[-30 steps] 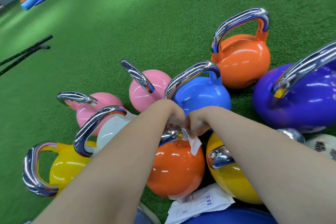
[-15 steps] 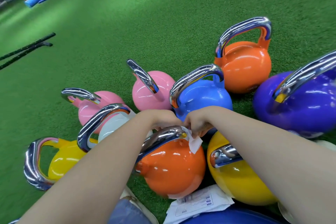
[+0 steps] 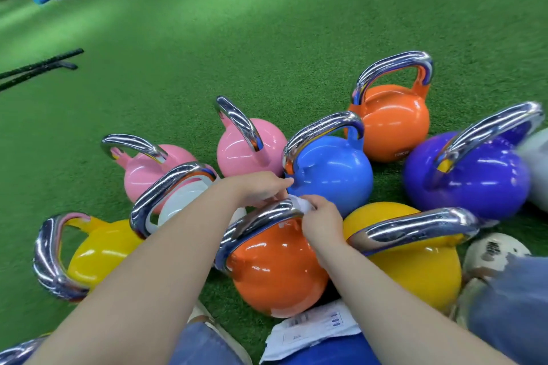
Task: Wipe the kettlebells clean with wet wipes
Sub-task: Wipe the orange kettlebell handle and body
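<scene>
Atop the near orange kettlebell, both hands pinch the wet wipe round its handle: left hand behind, right hand beside. Keep the wipe wrapped tight; slide along the full handle.

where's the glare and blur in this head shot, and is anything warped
Head view: bright glare streaks on the chrome handles, such as the near orange kettlebell and the purple kettlebell; motion blur smears the right edge by the grey shape; wide-angle bending curves the turf and stretches both forearms; the wet wipe stays fairly sharp.
</scene>
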`<state>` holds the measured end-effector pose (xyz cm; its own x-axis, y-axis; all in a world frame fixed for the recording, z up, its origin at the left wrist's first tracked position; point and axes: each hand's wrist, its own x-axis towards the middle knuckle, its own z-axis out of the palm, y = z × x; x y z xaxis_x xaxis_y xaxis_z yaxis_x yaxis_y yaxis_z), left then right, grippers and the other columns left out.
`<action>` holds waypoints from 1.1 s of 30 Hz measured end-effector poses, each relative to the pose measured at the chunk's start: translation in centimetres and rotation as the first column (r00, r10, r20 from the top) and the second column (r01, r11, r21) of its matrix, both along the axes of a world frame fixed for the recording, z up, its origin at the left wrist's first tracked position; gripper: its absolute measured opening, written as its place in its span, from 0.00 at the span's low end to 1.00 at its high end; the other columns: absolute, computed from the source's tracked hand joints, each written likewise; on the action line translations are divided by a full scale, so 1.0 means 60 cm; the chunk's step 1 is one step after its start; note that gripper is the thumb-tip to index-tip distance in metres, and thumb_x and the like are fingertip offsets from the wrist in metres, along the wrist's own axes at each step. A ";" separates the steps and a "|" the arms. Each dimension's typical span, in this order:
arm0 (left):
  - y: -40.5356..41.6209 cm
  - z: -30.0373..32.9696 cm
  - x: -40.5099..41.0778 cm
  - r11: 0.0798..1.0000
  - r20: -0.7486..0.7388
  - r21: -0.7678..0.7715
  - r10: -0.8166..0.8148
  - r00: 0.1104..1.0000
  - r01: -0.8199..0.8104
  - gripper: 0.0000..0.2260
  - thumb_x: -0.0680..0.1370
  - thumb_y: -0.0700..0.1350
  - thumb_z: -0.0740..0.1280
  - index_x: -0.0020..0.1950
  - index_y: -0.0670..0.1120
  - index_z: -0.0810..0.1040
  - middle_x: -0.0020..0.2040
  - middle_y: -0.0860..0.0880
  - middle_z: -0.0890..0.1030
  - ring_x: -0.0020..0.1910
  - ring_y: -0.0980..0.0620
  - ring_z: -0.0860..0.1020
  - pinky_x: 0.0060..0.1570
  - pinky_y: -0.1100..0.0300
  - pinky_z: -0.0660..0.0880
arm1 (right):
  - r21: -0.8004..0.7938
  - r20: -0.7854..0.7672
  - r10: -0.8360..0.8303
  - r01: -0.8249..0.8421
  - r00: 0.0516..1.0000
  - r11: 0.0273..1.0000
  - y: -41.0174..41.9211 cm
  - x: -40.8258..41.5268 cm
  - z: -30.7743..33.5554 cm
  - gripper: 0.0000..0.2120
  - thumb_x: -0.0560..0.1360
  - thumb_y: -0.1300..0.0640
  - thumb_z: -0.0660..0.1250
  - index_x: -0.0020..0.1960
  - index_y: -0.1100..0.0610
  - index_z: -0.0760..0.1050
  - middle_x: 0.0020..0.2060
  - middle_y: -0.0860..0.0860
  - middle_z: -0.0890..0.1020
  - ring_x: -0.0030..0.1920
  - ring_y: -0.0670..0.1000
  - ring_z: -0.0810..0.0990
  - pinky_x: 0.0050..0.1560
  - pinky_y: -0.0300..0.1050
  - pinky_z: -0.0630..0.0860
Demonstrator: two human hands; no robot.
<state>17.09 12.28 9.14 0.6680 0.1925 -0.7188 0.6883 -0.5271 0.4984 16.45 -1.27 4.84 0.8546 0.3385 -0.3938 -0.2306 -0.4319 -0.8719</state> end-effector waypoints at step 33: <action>-0.050 -0.019 0.069 0.988 -0.314 -0.060 -0.156 0.937 0.144 0.17 0.82 0.47 0.55 0.58 0.40 0.79 0.52 0.43 0.80 0.47 0.46 0.76 0.53 0.55 0.74 | -0.148 -0.042 0.130 -0.135 0.991 0.980 0.009 -0.103 -0.045 0.41 0.75 0.52 0.60 0.76 0.62 0.37 0.76 0.55 0.42 0.76 0.52 0.41 0.75 0.44 0.40</action>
